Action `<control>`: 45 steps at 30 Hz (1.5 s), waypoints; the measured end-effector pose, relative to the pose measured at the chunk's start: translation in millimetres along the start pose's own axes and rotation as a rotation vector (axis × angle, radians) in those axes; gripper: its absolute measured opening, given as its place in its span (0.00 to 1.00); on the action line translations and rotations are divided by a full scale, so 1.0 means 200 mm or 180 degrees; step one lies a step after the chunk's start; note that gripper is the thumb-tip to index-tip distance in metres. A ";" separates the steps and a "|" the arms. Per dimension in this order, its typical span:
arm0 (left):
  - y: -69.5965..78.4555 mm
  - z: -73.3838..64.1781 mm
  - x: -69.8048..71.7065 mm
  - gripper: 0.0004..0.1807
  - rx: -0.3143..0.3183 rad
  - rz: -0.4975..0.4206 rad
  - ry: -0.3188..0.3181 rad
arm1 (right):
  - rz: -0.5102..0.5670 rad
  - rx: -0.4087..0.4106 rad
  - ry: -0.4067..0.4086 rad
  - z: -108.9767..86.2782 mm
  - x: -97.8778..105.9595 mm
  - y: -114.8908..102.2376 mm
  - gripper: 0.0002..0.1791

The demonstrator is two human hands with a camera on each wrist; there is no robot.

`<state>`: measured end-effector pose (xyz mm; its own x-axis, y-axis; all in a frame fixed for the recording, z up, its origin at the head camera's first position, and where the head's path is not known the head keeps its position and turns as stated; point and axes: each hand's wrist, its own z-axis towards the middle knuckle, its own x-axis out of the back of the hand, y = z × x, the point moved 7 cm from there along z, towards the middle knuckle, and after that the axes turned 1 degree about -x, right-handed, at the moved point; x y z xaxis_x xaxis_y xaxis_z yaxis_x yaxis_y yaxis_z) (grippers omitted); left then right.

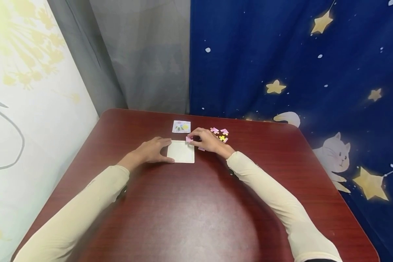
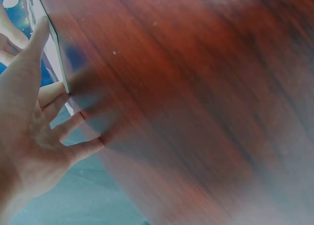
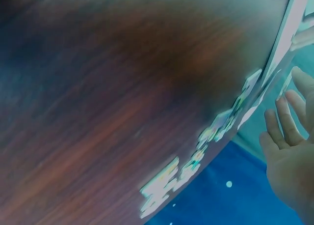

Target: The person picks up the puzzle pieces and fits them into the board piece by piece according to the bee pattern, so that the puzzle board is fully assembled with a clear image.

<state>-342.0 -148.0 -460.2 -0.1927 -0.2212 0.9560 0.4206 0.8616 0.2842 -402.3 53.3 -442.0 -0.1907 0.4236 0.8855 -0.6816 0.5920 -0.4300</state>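
A white shallow puzzle tray (image 1: pixel 181 152) lies flat on the table. At its left side, my left hand (image 1: pixel 154 150) holds it between the thumb at the near edge and the index finger at the far corner; the other fingers of the left hand (image 2: pixel 37 122) spread onto the tabletop. My right hand (image 1: pixel 205 140) pinches a pink jigsaw piece (image 1: pixel 189 139) above the tray's far right corner. Another pink piece (image 1: pixel 201 149) lies beside the tray, partly under the right hand. In the right wrist view, the held piece (image 3: pixel 285 84) shows edge-on at the fingertips of the hand (image 3: pixel 294 146).
Several loose pink and yellow jigsaw pieces (image 1: pixel 223 138) lie right of the right hand. A small picture card (image 1: pixel 181 126) sits beyond the tray. The reddish-brown table (image 1: pixel 183 211) ends at a grey curtain (image 1: pixel 147 54) and a blue starry curtain (image 1: pixel 249 54).
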 end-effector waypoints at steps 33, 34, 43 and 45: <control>0.00 0.02 0.01 0.55 -0.0046 0.0073 -0.0017 | -0.0071 0.0267 -0.0026 0.09 -0.18 -0.21 0.15; 0.00 0.02 0.01 0.55 -0.0052 0.0071 -0.0011 | -0.0084 0.0253 -0.0026 0.09 -0.18 -0.21 0.15; 0.00 0.01 0.00 0.55 -0.0044 0.0074 -0.0028 | -0.0194 0.0057 -0.0080 0.12 -0.20 -0.20 0.16; -0.01 0.01 0.00 0.55 -0.0042 0.0063 -0.0031 | -0.0230 0.0023 -0.0081 0.12 -0.20 -0.20 0.16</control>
<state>-345.1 -147.7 -460.1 -0.1928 -0.1998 0.9607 0.4360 0.8597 0.2663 -385.4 -4.3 -457.0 -0.1586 0.3624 0.9184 -0.6993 0.6154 -0.3636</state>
